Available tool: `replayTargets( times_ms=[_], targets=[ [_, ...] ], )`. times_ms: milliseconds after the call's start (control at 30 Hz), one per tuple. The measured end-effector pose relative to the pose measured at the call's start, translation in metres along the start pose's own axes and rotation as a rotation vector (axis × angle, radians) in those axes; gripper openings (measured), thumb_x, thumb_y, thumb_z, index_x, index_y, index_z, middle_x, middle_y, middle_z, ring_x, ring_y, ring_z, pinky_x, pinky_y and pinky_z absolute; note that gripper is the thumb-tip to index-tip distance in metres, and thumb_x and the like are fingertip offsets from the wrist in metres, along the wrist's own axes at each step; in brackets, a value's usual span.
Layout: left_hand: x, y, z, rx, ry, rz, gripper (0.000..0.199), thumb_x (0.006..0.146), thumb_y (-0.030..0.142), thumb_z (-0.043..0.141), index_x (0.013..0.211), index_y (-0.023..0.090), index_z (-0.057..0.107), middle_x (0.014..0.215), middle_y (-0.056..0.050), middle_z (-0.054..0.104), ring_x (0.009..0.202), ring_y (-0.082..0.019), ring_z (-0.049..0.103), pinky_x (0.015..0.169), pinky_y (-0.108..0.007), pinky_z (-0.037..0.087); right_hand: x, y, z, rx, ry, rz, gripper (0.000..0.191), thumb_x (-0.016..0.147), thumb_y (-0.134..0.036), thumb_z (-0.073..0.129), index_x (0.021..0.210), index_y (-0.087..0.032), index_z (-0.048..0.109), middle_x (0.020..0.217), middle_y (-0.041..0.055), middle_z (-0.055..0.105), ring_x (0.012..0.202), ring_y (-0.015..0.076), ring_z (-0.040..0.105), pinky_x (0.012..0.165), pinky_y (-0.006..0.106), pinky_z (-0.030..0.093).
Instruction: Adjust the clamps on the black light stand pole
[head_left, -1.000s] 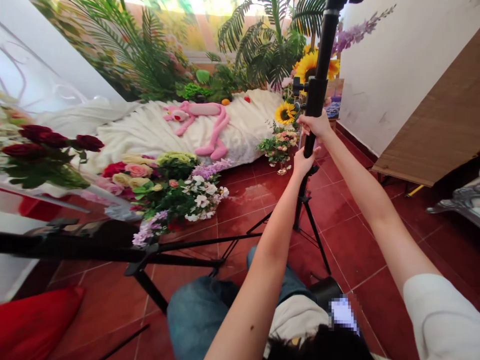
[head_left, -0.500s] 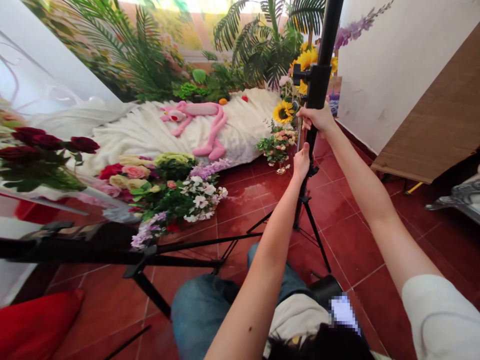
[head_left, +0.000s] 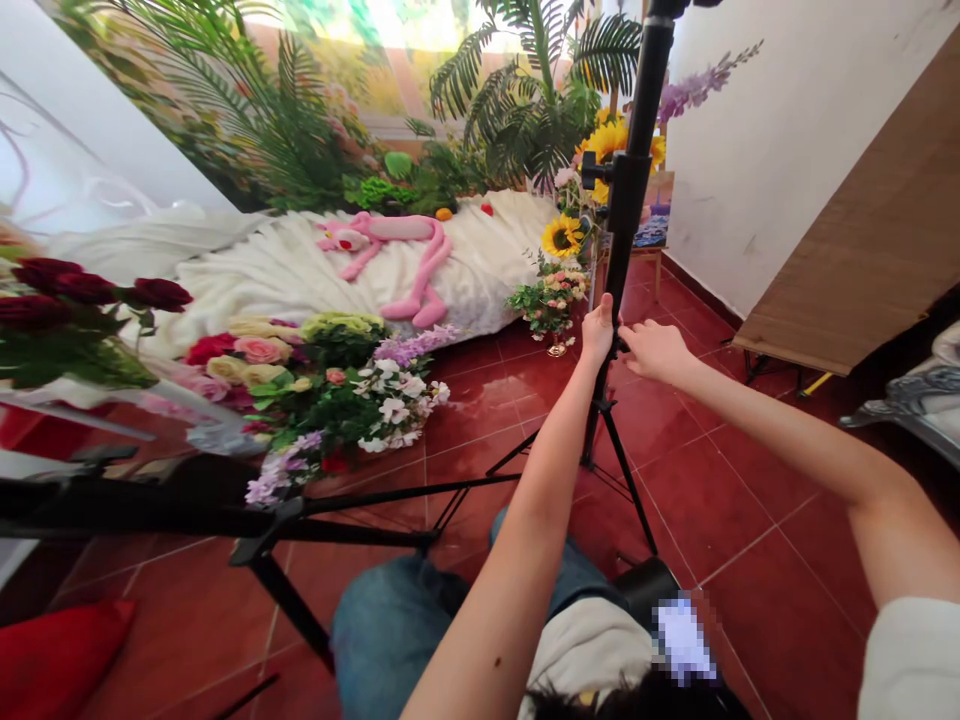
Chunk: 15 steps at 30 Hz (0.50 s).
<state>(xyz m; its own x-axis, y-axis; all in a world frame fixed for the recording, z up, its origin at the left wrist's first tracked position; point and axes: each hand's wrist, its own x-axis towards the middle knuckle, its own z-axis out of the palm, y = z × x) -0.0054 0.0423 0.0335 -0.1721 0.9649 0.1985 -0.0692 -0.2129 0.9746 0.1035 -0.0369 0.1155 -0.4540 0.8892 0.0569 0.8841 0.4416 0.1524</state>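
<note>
Across the red tiled floor (head_left: 517, 395), beyond which creamy white draped cloth (head_left: 262, 260) lay, we had the tall black tubular stand (head_left: 623, 225) standing in front of us. Our left hand (head_left: 598, 332) was wrapped around its pole; our right hand (head_left: 658, 350) had bent fingers beside it, pinching or not, we couldn't tell. A loosened joint plus a slackened left grip could have dropped the upper pole, we judged.
</note>
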Motion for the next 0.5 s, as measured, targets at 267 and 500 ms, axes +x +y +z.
replayTargets(
  times_ms=[267,500],
  targets=[
    [0.000,0.000,-0.002,0.034,-0.027,0.032,0.083,0.076,0.092,0.025,0.052,0.019,0.055,0.056,-0.003,0.056,0.056,-0.011,0.052,0.064,-0.026,0.044,0.014,0.020,0.020,0.374,-0.102,0.055,0.039,0.096,-0.050,0.051,0.080,-0.019,0.069,0.083,0.0113,0.073,0.082,0.0262,0.069,0.072,0.032,0.045],
    [-0.003,0.002,-0.001,0.017,-0.016,0.008,0.082,0.075,0.092,0.026,0.053,0.019,0.054,0.053,-0.001,0.052,0.054,-0.011,0.052,0.061,-0.026,0.042,0.015,-0.001,0.072,1.479,-0.075,0.306,0.053,0.099,-0.051,0.030,0.055,-0.024,0.041,0.044,0.0000,0.045,0.039,0.0122,0.033,0.048,0.027,0.028]
  ],
)
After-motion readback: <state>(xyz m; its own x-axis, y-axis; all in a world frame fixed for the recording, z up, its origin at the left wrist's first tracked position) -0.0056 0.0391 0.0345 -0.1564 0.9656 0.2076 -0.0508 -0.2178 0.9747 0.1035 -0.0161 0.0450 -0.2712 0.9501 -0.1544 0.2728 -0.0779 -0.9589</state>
